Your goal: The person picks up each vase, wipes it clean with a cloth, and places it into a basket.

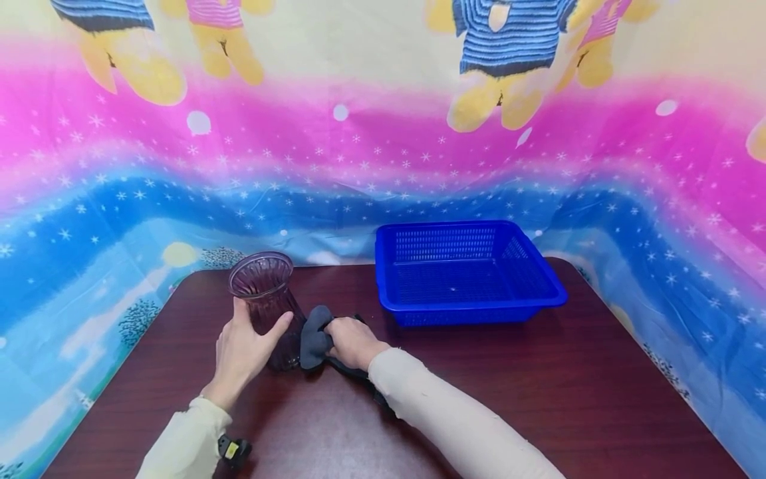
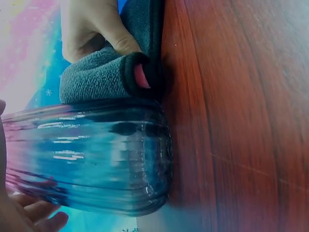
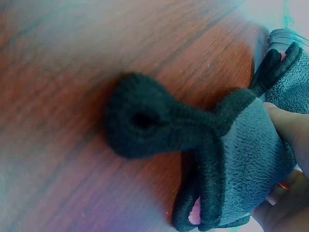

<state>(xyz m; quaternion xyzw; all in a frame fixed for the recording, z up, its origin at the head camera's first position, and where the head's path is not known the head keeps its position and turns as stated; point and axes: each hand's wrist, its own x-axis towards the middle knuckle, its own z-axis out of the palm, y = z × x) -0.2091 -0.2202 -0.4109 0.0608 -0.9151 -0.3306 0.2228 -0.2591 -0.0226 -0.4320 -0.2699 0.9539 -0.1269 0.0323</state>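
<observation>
A ribbed, purple-tinted glass vase [image 1: 263, 309] with a flared rim stands at the left of the table, its base at the tabletop. My left hand [image 1: 242, 349] holds it from the near left side, thumb along the front and fingers reaching round the far side. In my right hand [image 1: 356, 342] is a bunched grey cloth [image 1: 314, 339] with dark edging, which meets the vase's right side. The left wrist view shows the folded cloth [image 2: 94, 79] along the glass, with a bit of pink showing inside the fold. Loose cloth trails under my right wrist.
A blue plastic basket [image 1: 473, 306] with perforated walls sits at the back right of the dark wooden table [image 1: 538, 392]. Behind the table hangs a printed curtain [image 1: 335, 153]. A small black device [image 1: 233, 449] is on my left wrist.
</observation>
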